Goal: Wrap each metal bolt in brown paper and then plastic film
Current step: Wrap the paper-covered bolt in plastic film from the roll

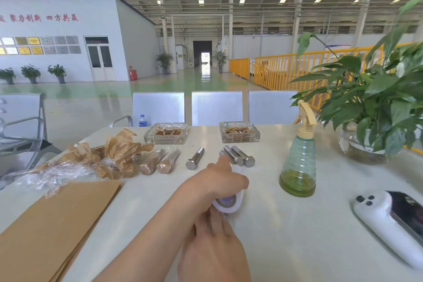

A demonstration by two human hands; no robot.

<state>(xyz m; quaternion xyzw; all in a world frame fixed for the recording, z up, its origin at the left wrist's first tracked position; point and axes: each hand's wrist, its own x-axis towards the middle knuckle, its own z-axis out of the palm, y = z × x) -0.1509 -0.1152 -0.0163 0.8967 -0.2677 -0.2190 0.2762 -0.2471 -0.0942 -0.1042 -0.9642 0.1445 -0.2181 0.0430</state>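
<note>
So far we've got two wrapped bolts [158, 162] done; a lone bare bolt [195, 158] and a bare cluster [239, 155] still wait. Our left hand [220, 177] is clamped over a white film dispenser [229, 202], right hand [212, 242] pinching its near end. Bare bolts sit just past our left fingertips [223, 160], fresh brown paper [57, 220] well off left.
</note>
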